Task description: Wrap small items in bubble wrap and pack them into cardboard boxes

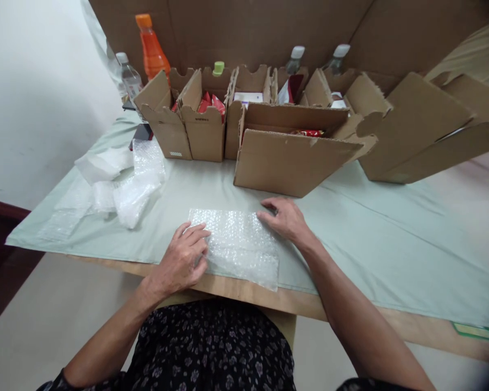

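Note:
A sheet of clear bubble wrap (238,241) lies flat at the table's front edge, its lower corner reaching over the wooden rim. My left hand (185,254) rests on its left side, fingers spread and holding nothing. At the sheet's upper right corner is my right hand (283,217), fingers loosely bent and apart, the fingertips at or just above the plastic. Whether those fingertips press on it I cannot tell. More crumpled bubble wrap (136,193) is heaped on the left of the table.
Open cardboard boxes (206,133) with packets inside stand in a row at the back. A wider box (287,163) sits in front of them, with another box (419,130) at right. Behind are an orange bottle (154,51) and clear bottles. Pale green cloth (370,233) covers the table.

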The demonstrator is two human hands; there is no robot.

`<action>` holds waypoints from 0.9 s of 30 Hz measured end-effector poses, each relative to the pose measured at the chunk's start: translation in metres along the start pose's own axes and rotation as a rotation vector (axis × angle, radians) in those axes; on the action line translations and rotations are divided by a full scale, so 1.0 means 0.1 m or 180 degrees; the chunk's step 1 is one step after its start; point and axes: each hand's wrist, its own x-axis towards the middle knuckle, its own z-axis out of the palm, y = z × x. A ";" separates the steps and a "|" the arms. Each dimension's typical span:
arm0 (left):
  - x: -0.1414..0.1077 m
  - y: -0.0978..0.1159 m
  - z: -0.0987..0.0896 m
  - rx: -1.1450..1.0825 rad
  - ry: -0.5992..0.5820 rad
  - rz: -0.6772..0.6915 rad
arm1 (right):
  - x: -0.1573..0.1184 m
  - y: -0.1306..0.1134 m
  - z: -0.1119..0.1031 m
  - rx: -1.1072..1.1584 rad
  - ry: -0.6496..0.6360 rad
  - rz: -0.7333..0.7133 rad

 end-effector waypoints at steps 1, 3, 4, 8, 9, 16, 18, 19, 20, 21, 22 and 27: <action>-0.01 -0.01 0.01 -0.0009 -0.0009 -0.0001 | -0.01 0.00 0.02 -0.0147 -0.0096 -0.0029; -0.02 -0.01 0.02 -0.0030 -0.0020 -0.0007 | -0.06 -0.02 0.06 -0.0335 -0.0183 -0.0072; -0.03 -0.01 0.02 -0.0040 -0.0023 -0.0012 | -0.08 -0.04 0.09 -0.0391 -0.0215 -0.0079; -0.02 0.00 0.01 -0.0054 -0.0033 -0.0021 | -0.12 -0.09 0.17 -0.0435 -0.0261 -0.0174; -0.02 0.00 0.01 -0.0058 -0.0024 -0.0019 | -0.12 -0.08 0.18 -0.0409 -0.0199 -0.0201; 0.01 -0.04 0.02 -0.0106 -0.0121 -0.0051 | 0.03 0.07 0.15 -0.0396 0.0741 -0.0016; 0.01 -0.04 0.02 -0.0232 -0.0227 -0.0053 | 0.06 0.13 0.17 -0.0446 0.0872 0.0001; 0.02 -0.04 0.01 -0.0319 -0.0263 -0.0058 | 0.06 0.16 0.17 -0.0447 0.0956 -0.0036; 0.04 -0.04 0.01 -0.0398 -0.0267 -0.0067 | 0.06 0.18 0.18 -0.0433 0.1060 -0.0098; 0.06 -0.04 0.00 -0.0453 -0.0231 -0.0079 | 0.05 0.20 0.18 -0.0417 0.1176 -0.0173; 0.09 -0.05 0.01 -0.0473 -0.0162 -0.0094 | 0.04 0.20 0.19 -0.0409 0.1284 -0.0255; 0.41 -0.10 0.17 -0.0264 0.0125 -0.0136 | -0.09 0.02 0.25 -0.0393 0.1066 -0.0966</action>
